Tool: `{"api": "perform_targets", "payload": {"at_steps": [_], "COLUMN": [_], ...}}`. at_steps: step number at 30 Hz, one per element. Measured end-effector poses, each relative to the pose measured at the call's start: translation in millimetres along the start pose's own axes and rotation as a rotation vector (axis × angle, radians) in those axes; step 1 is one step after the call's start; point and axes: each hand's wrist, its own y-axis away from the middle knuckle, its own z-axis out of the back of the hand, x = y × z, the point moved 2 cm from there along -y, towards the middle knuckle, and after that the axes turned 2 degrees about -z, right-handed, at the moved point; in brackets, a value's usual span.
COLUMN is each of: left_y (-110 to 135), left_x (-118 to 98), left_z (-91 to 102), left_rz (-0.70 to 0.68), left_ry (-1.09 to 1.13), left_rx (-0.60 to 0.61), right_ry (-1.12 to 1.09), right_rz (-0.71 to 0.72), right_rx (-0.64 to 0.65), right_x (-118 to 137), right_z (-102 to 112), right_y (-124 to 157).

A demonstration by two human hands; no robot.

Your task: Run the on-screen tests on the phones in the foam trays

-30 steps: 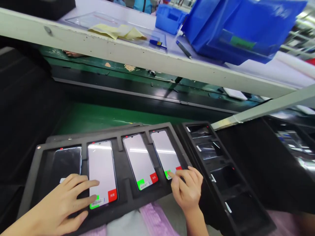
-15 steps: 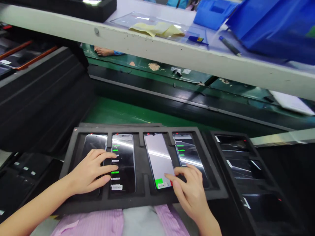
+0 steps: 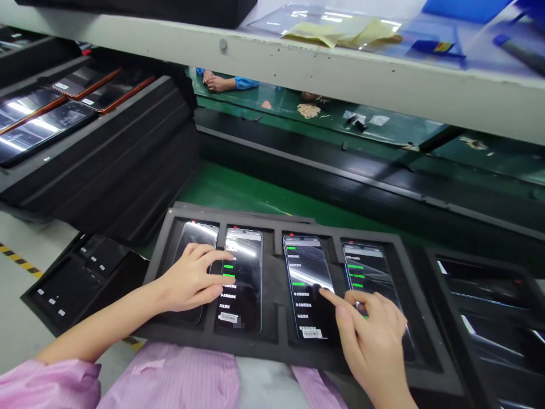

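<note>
A black foam tray (image 3: pixel 275 326) in front of me holds several phones side by side. My left hand (image 3: pixel 191 281) lies over the leftmost phone (image 3: pixel 198 233), fingers stretched, with fingertips on the second phone (image 3: pixel 243 278), whose dark screen shows a menu of green and white lines. My right hand (image 3: pixel 370 335) has its index finger on the screen of the third phone (image 3: pixel 304 272), the other fingers loosely curled over the fourth phone (image 3: pixel 361 267). Neither hand holds anything.
Stacked black foam trays (image 3: pixel 106 153) with phones (image 3: pixel 42 122) stand at the left. An empty black tray (image 3: pixel 80 278) sits lower left, another tray (image 3: pixel 489 307) at right. A green conveyor (image 3: pixel 264 193) runs behind, under a white shelf (image 3: pixel 340 68). Another person's hand (image 3: pixel 219 83) rests across the belt.
The view has swung left. The third phone's screen went from white to a dark menu. My right index finger moved up onto that screen; my left hand stays on the two left phones.
</note>
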Motion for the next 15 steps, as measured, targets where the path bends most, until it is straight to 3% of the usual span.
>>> {"api": "perform_targets", "payload": {"at_steps": [5,15], "left_y": [2.8,0.3], "left_x": [-2.3,-3.5], "left_z": [2.8,-0.2], "left_rz": [-0.091,-0.148], "left_ry": [0.102,0.100], "left_rx": [-0.027,0.050], "right_ry": [-0.145,-0.272], "right_rz": [-0.041,-0.034], "right_rx": [-0.032,-0.051], "right_x": [6.3,10.8], "right_z": [8.5,11.9], "right_y": [9.1,8.1]}}
